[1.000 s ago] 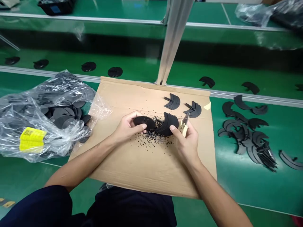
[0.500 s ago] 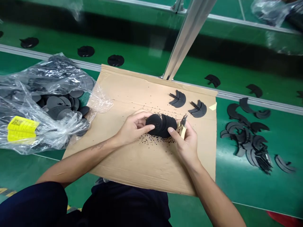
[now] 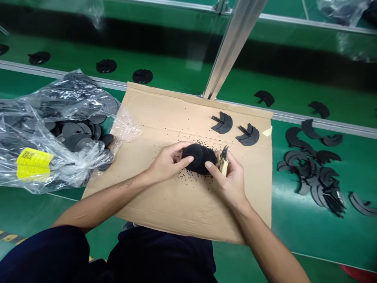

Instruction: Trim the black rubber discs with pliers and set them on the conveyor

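Soft glare on green tabletop (image 3: 297, 232)

The sheet (image 3: 176, 212) lies on the table (image 3: 318, 232), directly before the person. The left hand (image 3: 167, 162) and right hand (image 3: 232, 182) are above its middle, held parts (image 3: 193, 157) between them, cutters (image 3: 223, 159) in the right hand. Scraps (image 3: 186, 177) lie scattered around them. Two crescents (image 3: 224, 124) lie on the sheet, behind and right. Left: a bag (image 3: 79, 161) containing loose discs (image 3: 72, 133) overlaps the sheet's edge. Right: a crescent pile (image 3: 309, 169) lies on the table. Behind stands a post (image 3: 235, 43); beyond the rail (image 3: 291, 118), spaced discs (image 3: 106, 66) lie left of it, further crescents (image 3: 265, 97) right.
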`<state>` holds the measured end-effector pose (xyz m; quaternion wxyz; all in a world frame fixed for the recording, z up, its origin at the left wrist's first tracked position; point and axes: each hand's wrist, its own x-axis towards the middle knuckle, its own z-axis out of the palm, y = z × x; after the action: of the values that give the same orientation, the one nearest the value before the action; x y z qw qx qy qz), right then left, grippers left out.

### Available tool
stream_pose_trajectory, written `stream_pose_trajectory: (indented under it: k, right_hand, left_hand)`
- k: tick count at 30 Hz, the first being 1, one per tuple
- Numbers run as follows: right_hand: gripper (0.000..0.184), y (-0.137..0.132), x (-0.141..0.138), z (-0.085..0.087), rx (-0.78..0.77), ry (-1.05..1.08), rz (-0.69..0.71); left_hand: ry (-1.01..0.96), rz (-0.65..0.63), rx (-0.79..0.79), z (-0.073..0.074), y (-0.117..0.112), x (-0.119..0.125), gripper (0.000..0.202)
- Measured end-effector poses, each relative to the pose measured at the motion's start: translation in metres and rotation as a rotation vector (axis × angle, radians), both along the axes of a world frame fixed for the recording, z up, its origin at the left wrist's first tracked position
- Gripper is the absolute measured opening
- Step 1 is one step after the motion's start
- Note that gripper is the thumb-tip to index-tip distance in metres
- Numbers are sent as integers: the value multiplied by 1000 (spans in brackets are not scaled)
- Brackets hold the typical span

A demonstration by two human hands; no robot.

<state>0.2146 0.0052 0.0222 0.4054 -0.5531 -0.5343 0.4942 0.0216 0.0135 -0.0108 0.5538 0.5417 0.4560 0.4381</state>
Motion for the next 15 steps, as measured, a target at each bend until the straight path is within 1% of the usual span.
stream_pose_trajectory:
  k: [3,8,12,15]
  right_hand:
    - [32,0,1,-1,-4,-11,8]
    - [33,4,5,-1,15,-41,48]
    - [32,7,8,-2,37,-63,74]
    - [34,6,8,-5,51,-68,96]
  left_hand:
    - [-18,-40,-19,0,0,0,33]
    - [-10,-92,17,2,2,-3,29]
    - [107,-167,65,6,3,-8,23]
    - [240,-202,150,9,2,-10,21]
